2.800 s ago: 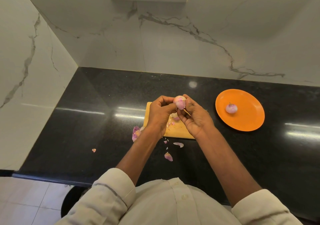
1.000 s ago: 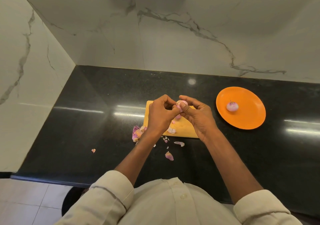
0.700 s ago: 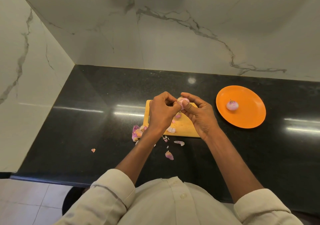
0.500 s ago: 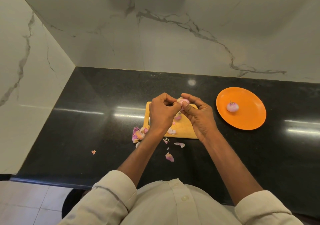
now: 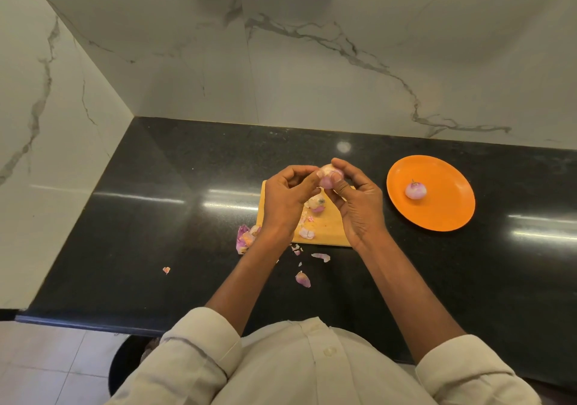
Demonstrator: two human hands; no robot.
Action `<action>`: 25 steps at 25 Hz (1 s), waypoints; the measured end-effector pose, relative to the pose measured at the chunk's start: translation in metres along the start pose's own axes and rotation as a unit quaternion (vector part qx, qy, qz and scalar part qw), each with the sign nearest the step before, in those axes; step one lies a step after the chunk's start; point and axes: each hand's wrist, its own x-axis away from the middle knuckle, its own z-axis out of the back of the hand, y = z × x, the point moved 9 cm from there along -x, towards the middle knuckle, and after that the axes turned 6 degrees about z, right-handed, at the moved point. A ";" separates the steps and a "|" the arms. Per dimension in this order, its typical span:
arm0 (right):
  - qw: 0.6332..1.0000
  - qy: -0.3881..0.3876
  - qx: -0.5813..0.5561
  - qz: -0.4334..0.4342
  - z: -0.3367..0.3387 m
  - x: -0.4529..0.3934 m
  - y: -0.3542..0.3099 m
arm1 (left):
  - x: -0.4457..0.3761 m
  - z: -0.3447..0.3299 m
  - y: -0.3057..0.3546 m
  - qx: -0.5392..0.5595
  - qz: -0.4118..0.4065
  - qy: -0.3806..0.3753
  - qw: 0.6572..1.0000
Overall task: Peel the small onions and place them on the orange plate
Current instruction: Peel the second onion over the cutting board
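Holding 1 peeled onion (image 5: 415,190): orange plate (image 5: 443,214). Both hands, left (image 5: 285,201) and right (image 5: 359,205), pinch small onion (image 5: 327,176) above board (image 5: 327,229).

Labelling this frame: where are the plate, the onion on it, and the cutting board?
plate (image 5: 443,214), head view, bare near part.
onion (image 5: 415,190), head view, its middle.
cutting board (image 5: 327,229), head view, bare surface between the hands.

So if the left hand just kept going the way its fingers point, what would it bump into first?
The onion it is already pinching; the left hand points right, straight at it. Just behind that are the right hand's fingers, holding the same onion.
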 end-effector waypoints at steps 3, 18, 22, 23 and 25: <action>1.000 -0.012 0.005 0.005 -0.004 0.000 -0.007 | 0.000 -0.002 0.001 0.004 0.013 -0.056 0.998; 0.997 -0.039 0.057 0.038 -0.011 0.003 -0.019 | 0.009 0.001 0.027 -0.243 -0.145 0.073 0.956; 0.996 -0.053 0.062 0.042 -0.014 0.003 -0.019 | 0.005 0.008 0.016 -0.149 -0.090 0.082 0.981; 0.996 -0.054 0.055 0.037 -0.014 0.003 -0.019 | 0.005 0.008 0.015 -0.130 -0.077 0.083 0.985; 0.997 -0.052 0.045 0.024 -0.015 0.003 -0.016 | 0.006 0.008 0.013 -0.105 -0.061 0.083 0.989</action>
